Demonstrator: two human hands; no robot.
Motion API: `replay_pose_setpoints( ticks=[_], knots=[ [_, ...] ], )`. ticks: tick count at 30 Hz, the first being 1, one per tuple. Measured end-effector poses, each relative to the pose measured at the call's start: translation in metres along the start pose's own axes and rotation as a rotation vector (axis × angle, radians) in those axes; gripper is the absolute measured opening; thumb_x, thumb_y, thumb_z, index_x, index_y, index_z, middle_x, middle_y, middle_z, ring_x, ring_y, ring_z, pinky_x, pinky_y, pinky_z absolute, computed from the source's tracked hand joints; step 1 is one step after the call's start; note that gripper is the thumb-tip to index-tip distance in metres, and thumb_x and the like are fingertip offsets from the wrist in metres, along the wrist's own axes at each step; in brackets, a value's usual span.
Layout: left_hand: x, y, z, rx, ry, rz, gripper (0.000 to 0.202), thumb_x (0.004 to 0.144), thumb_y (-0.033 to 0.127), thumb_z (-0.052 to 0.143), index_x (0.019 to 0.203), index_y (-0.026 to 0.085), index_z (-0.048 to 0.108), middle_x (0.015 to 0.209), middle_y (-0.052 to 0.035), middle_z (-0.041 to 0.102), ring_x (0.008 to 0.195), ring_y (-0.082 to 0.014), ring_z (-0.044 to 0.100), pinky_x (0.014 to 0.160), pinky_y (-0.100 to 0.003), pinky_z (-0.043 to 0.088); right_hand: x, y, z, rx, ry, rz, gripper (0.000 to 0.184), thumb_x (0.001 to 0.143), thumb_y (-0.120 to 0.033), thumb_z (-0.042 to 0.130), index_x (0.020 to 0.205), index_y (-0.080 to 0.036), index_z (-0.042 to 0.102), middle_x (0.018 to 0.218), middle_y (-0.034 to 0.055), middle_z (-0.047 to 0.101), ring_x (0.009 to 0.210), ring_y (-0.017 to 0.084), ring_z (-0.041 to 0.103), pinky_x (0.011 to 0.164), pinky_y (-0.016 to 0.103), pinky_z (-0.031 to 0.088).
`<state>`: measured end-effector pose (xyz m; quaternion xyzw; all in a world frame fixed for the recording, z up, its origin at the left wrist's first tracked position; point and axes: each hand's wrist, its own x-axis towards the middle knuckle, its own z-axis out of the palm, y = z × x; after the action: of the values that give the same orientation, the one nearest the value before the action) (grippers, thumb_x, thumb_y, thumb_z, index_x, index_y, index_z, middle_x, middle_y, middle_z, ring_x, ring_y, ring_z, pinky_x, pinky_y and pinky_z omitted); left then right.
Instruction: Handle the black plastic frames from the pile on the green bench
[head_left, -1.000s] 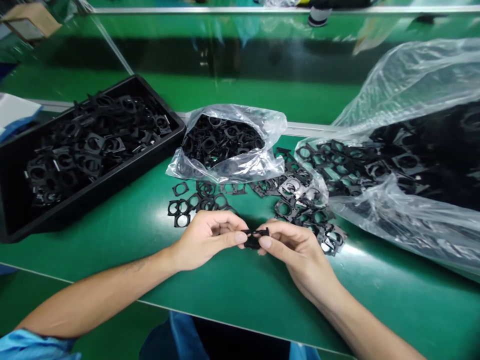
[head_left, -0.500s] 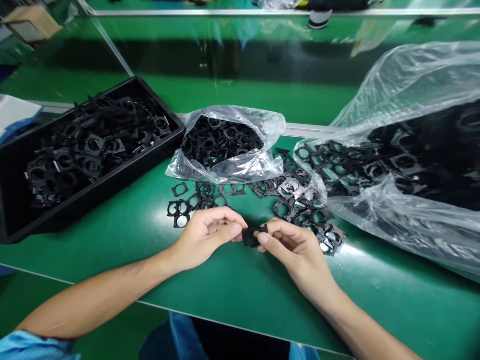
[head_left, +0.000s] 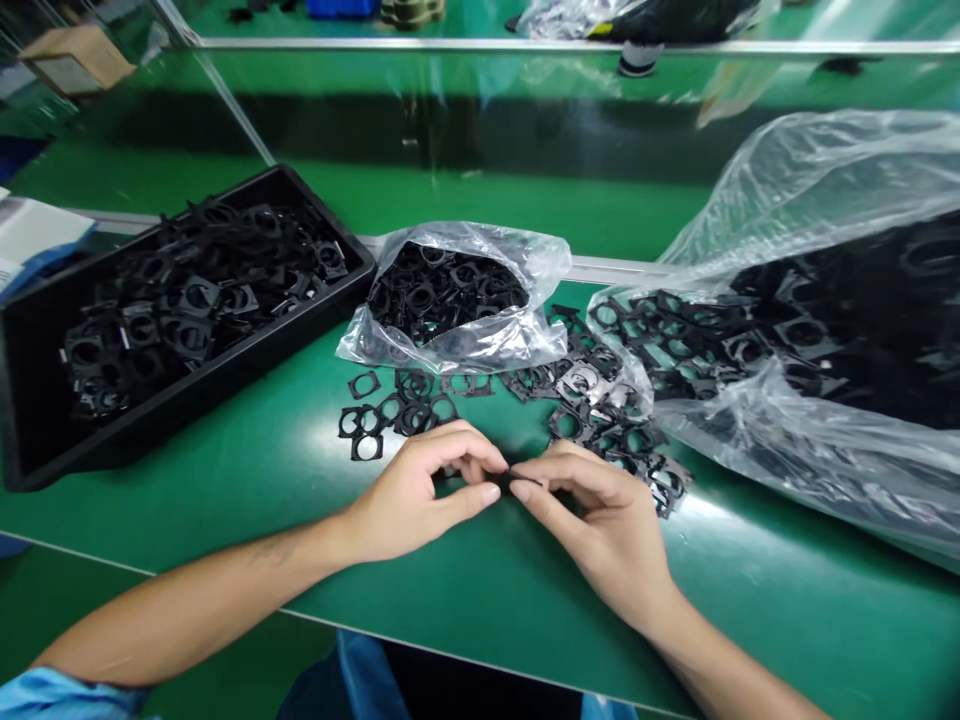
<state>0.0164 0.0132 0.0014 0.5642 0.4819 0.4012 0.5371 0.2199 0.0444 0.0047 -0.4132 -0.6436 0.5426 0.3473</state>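
Between my two hands, above the green tabletop (head_left: pixel 465 560), is a small flat black plastic part (head_left: pixel 507 481), seen nearly edge-on. My left hand (head_left: pixel 427 485) pinches its left end between thumb and fingers. On the other end, the thumb and fingers of my right hand (head_left: pixel 596 510) are closed as well. The fingers cover much of the part. Just beyond my left hand lie loose black frames with round holes (head_left: pixel 367 447). A denser pile of such frames (head_left: pixel 592 385) spreads behind my right hand.
To the left stands a black bin (head_left: pixel 225 370) heaped with black frames. A small clear bag (head_left: pixel 480 345) of them sits at the back middle. At the right, a large clear plastic bag (head_left: pixel 810 440) spills more frames. A metal rail (head_left: pixel 607 268) runs along the table's back.
The black part has turned from showing its face to lying nearly edge-on. Both hands have shifted slightly and stay on it. The whole view has moved a little.
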Motion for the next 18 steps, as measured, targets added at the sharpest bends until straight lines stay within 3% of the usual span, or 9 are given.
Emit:
replay_pose_setpoints(
  ticks=[3, 7, 11, 18],
  knots=[
    [-0.0008, 0.001, 0.0017, 0.009, 0.022, 0.018, 0.015, 0.087, 0.015, 0.074, 0.101, 0.018, 0.073, 0.088, -0.0014, 0.065, 0.079, -0.011, 0.062, 0.077, -0.022, 0.051, -0.0013, -0.0002, 0.0006, -0.068, -0.03, -0.073, 0.006, 0.089, -0.018, 0.074, 0.091, -0.022, 0.079, 0.077, 0.0018, 0.069, 0.07, 0.016, 0.064, 0.066, 0.027, 0.05],
    [-0.0008, -0.0002, 0.002, -0.161, 0.088, -0.082, 0.008, 0.09, 0.018, 0.071, 0.097, 0.017, 0.068, 0.078, 0.0001, 0.069, 0.071, -0.0107, 0.068, 0.068, -0.019, 0.054, -0.0009, -0.0007, 0.0018, -0.076, -0.017, -0.097, 0.021, 0.083, -0.022, 0.082, 0.102, -0.022, 0.074, 0.084, 0.0017, 0.068, 0.076, 0.018, 0.067, 0.07, 0.028, 0.054],
    [0.0006, -0.0016, 0.0007, -0.282, 0.09, -0.129, 0.009, 0.088, 0.019, 0.073, 0.092, 0.017, 0.065, 0.08, -0.0011, 0.075, 0.074, -0.0121, 0.074, 0.07, -0.018, 0.056, 0.0017, -0.0012, 0.0023, -0.118, -0.045, -0.124, 0.005, 0.09, -0.016, 0.073, 0.09, -0.021, 0.073, 0.084, 0.0024, 0.07, 0.074, 0.016, 0.067, 0.068, 0.027, 0.053],
    [0.0028, -0.0008, 0.0023, -0.191, 0.143, -0.126, 0.009, 0.083, 0.019, 0.078, 0.086, 0.016, 0.07, 0.078, 0.0009, 0.072, 0.072, -0.0092, 0.067, 0.067, -0.015, 0.053, 0.0006, -0.0015, -0.0001, -0.109, -0.003, -0.135, 0.009, 0.091, -0.012, 0.07, 0.092, -0.021, 0.072, 0.083, 0.0015, 0.069, 0.072, 0.014, 0.065, 0.066, 0.025, 0.052]
  ],
)
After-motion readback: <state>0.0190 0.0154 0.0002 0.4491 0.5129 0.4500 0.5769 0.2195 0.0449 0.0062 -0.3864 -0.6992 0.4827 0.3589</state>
